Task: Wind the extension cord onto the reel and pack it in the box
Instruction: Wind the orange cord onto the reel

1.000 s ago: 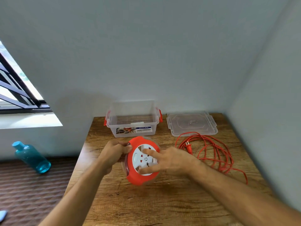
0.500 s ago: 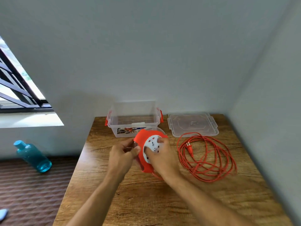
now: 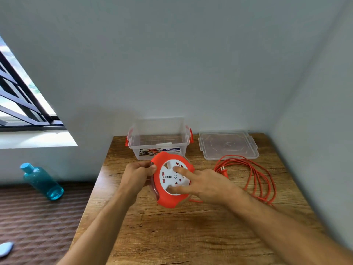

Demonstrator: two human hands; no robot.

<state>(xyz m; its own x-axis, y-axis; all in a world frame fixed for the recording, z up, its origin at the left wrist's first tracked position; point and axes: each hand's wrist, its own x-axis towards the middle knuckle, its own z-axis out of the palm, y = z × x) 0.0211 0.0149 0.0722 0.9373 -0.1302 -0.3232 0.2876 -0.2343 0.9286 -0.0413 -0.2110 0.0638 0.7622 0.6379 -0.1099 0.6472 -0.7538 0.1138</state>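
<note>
Head view shows the cord reel (image 3: pixel 172 181) held up over the wooden table (image 3: pixel 191 236), its white socket face turned toward the camera. The left hand (image 3: pixel 137 175) is clenched around the reel's orange rim on its far-left edge. The right hand (image 3: pixel 207 185) lies spread on the socket face, index finger and thumb planted on the white disc rather than wrapped around anything. Half a second ago that hand covered the face with its fingers curled; now it has swung round to the right of the grip with the finger extended, which reads as one turn of the winding disc. A short run of orange extension cord (image 3: pixel 254 180) leaves the reel just below the right hand and joins the loose heap lying well to the right of the grip, its plug (image 3: pixel 223 170) near the right wrist. The heap looks about as large as before, so I judge winding has barely begun. Beyond the grip, the clear storage box (image 3: pixel 158 145) stands open, its lid (image 3: pixel 228 145) flat beside it.
</note>
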